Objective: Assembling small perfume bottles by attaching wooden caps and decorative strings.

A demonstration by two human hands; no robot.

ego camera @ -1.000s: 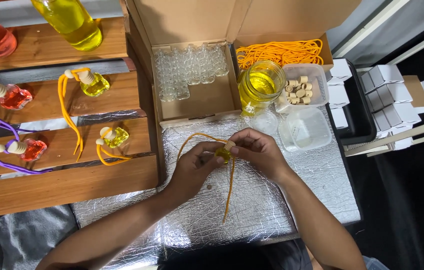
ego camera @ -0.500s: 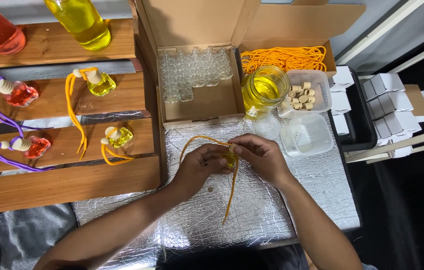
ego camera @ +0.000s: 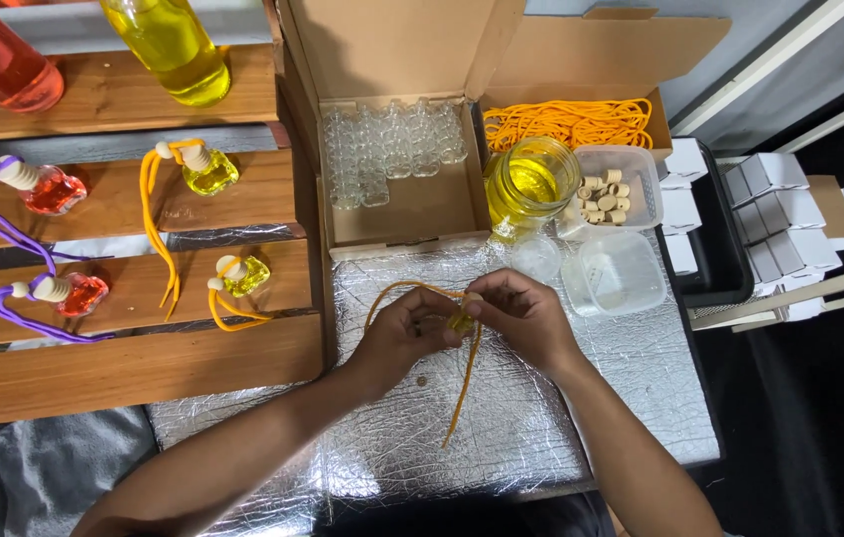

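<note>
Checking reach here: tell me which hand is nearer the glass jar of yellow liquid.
Right. The right hand lies just below the jar, while the left hand sits farther to the left of it.

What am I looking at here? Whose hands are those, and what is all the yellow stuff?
The camera sits on a person's head and looks down, so these are that person's own hands. The left hand and right hand meet over a shiny silver mat, together pinching a tiny bottle of yellow liquid with an orange cord hanging from it. Behind them, an open cardboard box holds empty little glass bottles. Next to it are a jar of yellow liquid, a tub of small wooden caps and a pile of orange cords. On the wooden shelves at the left lie finished little bottles, yellow and red.
</note>
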